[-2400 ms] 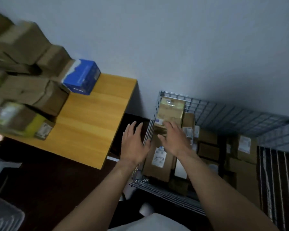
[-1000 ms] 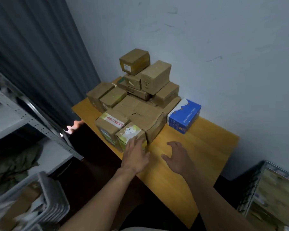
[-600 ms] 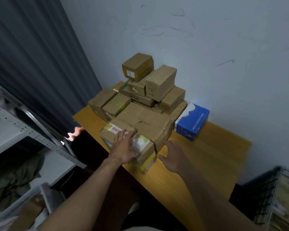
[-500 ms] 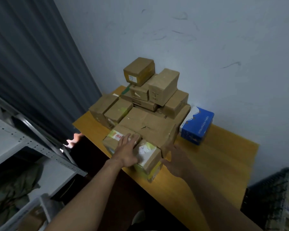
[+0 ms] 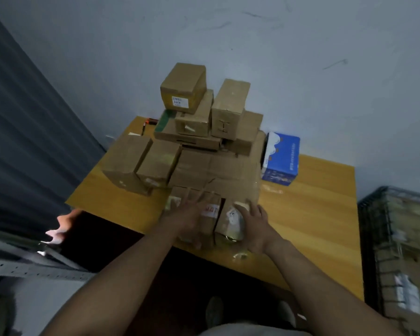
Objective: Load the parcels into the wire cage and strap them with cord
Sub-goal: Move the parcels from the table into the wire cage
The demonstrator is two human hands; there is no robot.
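A pile of brown cardboard parcels is stacked on a wooden table against the wall. Two small parcels stand side by side at the table's front edge. The left one is a parcel with a red-and-white label, and my left hand, blurred, lies over it with fingers spread. The right one is a parcel with a green-and-white label, and my right hand presses against its right side. The two parcels are clamped between my hands. The wire cage, holding several parcels, is at the far right. No cord is visible.
A blue printed box sits on the table right of the pile. A grey metal shelf is at the lower left, under a dark curtain. The floor below the table is dark. My shoes show at the bottom.
I have turned from the cage to the table. Both hands reached the two front parcels, closed around them, and the parcels have slid toward the table's front edge.
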